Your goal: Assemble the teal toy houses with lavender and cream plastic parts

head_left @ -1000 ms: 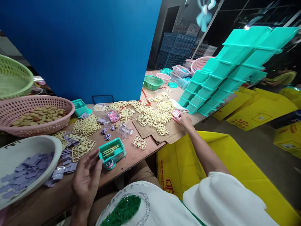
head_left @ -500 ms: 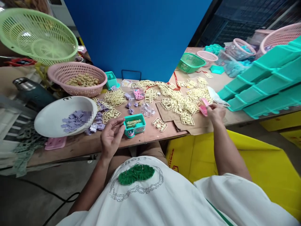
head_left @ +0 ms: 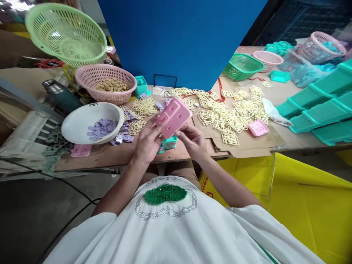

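A pink plastic tray-like piece (head_left: 174, 116) with small square holes is held up and tilted between my hands. My left hand (head_left: 148, 141) grips its left edge, and my right hand (head_left: 194, 141) pinches its lower right corner. Partly hidden below it, a small teal box (head_left: 169, 142) sits near the table's front edge. Another pink piece (head_left: 258, 128) lies on the brown cardboard at the right. Cream-coloured plastic frames (head_left: 220, 113) are heaped behind and to the right of my hands.
A white bowl (head_left: 92, 123) of purple parts and a pink basket (head_left: 106, 83) of tan pieces stand left. A green basket (head_left: 243, 66) is behind at right, near stacked teal trays (head_left: 319, 106). A blue panel (head_left: 176, 40) rises at the back.
My right hand has moved left from the cardboard with a pink piece, leaving another pink piece there. My left hand has come up from beside the teal box and taken hold too.
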